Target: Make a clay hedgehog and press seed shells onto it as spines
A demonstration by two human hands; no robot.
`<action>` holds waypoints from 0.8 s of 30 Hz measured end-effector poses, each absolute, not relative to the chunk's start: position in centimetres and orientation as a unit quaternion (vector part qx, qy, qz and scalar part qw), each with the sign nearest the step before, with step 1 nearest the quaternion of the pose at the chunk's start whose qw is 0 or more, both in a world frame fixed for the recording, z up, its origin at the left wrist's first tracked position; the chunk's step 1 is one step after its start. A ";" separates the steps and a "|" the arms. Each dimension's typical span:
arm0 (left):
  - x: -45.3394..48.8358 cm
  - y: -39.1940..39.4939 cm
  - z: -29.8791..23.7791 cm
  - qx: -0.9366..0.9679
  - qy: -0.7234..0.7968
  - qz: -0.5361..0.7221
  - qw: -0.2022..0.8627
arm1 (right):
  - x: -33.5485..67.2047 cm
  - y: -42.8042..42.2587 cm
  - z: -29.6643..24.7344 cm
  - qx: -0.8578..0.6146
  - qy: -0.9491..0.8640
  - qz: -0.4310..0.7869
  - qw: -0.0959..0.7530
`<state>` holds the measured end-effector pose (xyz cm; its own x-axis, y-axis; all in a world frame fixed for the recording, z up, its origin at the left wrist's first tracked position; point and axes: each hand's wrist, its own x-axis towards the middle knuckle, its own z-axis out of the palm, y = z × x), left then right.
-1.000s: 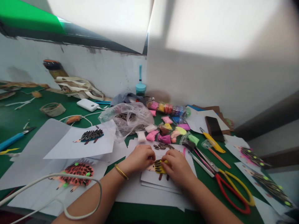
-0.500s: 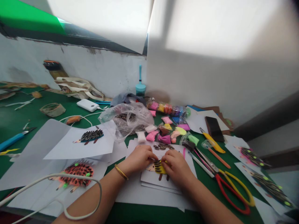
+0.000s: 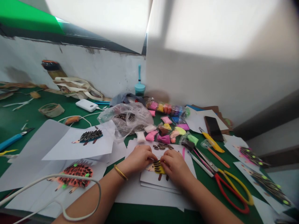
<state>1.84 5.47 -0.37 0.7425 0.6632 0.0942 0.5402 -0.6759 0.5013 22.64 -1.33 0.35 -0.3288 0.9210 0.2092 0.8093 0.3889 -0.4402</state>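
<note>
A small yellow hedgehog figure (image 3: 156, 168) studded with dark sunflower seeds lies on a stack of white paper (image 3: 151, 183). My left hand (image 3: 139, 158) has its fingers curled and pinched at the figure's upper left edge. From the right, my right hand (image 3: 175, 166) covers the figure's right side with fingers bent down onto it. What the fingertips pinch is hidden. A little heap of loose seeds (image 3: 163, 146) lies just beyond both hands.
A plastic bag of seeds (image 3: 126, 119), coloured clay packets (image 3: 168, 130), red and yellow scissors (image 3: 230, 188), a phone (image 3: 212, 124), and finished seed hedgehogs (image 3: 90, 136) (image 3: 74, 172) on paper surround the hands. A white cable (image 3: 70, 214) loops at front left.
Both hands stay on the yellow figure; the left fingers have crept slightly right toward it. The whole view has drifted a little.
</note>
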 end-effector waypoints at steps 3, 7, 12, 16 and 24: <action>1.8 5.4 -0.3 0.906 0.333 0.133 0.227 | 22.6 -1.4 0.4 -0.541 -0.803 0.133 0.210; 1.9 5.4 -0.2 0.905 0.335 0.132 0.225 | 22.7 -1.4 0.6 -0.546 -0.798 0.140 0.211; 2.0 5.4 -0.1 0.900 0.343 0.134 0.233 | 22.9 -1.2 0.5 -0.548 -0.795 0.153 0.209; 2.1 5.4 -0.2 0.896 0.350 0.138 0.234 | 22.9 -1.2 0.4 -0.546 -0.796 0.154 0.213; 2.2 5.3 -0.4 0.897 0.356 0.144 0.219 | 22.6 -1.4 0.4 -0.547 -0.798 0.141 0.212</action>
<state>2.24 5.29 -0.37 0.7053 0.7014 0.1026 0.5755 -0.6511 0.4949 22.62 -1.41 0.45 -0.3119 0.9320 0.1845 0.8121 0.3624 -0.4574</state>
